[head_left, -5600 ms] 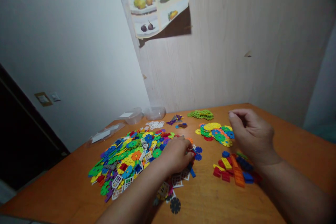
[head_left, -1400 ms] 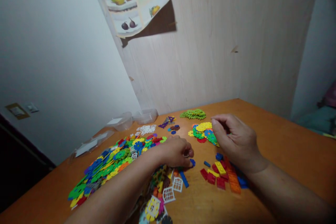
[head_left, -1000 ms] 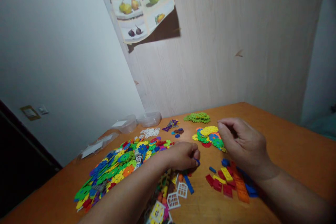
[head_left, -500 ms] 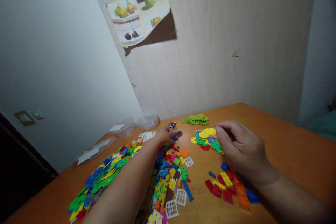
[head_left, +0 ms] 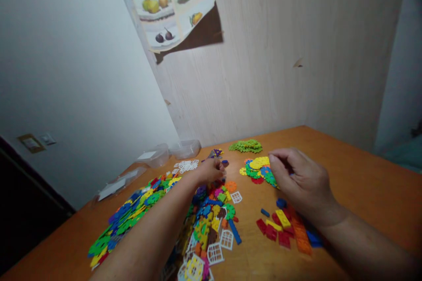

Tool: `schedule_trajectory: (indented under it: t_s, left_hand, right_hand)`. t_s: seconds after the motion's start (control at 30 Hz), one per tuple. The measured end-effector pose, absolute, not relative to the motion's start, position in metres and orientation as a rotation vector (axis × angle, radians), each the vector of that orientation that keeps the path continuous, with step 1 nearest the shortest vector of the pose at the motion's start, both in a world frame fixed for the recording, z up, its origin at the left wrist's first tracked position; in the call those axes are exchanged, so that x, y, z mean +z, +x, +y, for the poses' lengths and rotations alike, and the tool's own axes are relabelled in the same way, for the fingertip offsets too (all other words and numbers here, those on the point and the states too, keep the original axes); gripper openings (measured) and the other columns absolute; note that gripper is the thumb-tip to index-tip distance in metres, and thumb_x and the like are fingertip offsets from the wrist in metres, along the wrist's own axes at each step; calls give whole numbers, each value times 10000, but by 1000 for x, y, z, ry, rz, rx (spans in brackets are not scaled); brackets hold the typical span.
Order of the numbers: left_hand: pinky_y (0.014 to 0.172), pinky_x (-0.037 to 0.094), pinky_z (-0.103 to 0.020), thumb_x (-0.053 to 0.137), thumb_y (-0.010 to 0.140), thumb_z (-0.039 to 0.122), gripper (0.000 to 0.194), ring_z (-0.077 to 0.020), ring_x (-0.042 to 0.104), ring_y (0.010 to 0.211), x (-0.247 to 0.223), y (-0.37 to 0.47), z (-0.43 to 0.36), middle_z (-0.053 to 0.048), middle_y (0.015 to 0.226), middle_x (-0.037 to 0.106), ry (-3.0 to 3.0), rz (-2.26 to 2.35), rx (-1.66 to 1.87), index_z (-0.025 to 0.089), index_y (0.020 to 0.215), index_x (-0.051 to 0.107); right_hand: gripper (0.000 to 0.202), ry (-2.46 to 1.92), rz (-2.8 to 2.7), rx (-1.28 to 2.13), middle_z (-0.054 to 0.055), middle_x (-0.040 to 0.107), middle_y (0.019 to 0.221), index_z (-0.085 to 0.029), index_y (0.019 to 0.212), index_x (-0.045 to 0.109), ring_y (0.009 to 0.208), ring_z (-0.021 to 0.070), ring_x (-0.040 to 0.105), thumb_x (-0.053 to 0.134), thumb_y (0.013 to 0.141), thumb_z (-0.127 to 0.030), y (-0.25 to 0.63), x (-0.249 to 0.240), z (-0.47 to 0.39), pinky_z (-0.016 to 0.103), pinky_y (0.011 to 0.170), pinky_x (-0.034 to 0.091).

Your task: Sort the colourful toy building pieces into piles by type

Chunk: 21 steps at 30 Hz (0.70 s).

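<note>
My left hand (head_left: 212, 170) is over the far end of the mixed heap of toy pieces (head_left: 211, 219), its fingers curled together; whatever they may hold is too small to make out. Just beyond it lie small purple and blue pieces (head_left: 216, 153). My right hand (head_left: 298, 180) hovers with thumb and forefinger nearly meeting, its other fingers curled in and partly hidden. Beside its fingertips are yellow, green and blue notched discs (head_left: 259, 167). Red and yellow bricks (head_left: 275, 227) sit below it, near a long orange strip (head_left: 300, 235).
Green pieces (head_left: 245, 145) form a pile at the table's back. White lattice pieces (head_left: 187, 166) lie left of my left hand. Clear plastic containers (head_left: 186, 149) stand by the wall, and flat colourful pieces (head_left: 132, 215) spread at the left. A fruit picture (head_left: 174, 11) hangs above.
My left hand has drawn slightly nearer over the mixed heap, uncovering some blue and purple pieces behind it. The right hand has barely moved. The view has shifted slightly.
</note>
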<state>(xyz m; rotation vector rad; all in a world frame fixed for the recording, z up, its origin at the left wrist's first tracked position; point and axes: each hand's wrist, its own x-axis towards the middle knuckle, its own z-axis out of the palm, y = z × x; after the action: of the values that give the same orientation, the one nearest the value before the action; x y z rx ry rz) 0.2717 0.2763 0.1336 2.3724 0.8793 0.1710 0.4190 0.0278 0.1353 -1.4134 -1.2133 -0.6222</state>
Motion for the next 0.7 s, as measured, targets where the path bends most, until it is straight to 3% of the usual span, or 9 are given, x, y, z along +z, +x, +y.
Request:
schedule_trajectory:
  t_s: [0.3,0.7]
  left_hand:
    - [593,389,-228,792,638,302,217,-144,577,677,140,275,246,23,736,647,2723,738,-194,209,792,670]
    - [539,386,-217,752,666,256,148,-137,564,622,130,278,252,30,680,616,2572,777,-196,213,732,627]
  right_hand:
    - [150,-1400,-1226,-629,12,637,757,-179,936,670,655,145,594,575,957,-294,420,136,29,279,627,435]
    - [116,-1413,-1215,-628,6,631,765,-191,935,665,689,150,600,584,952,-272,419,136,30,281,640,430]
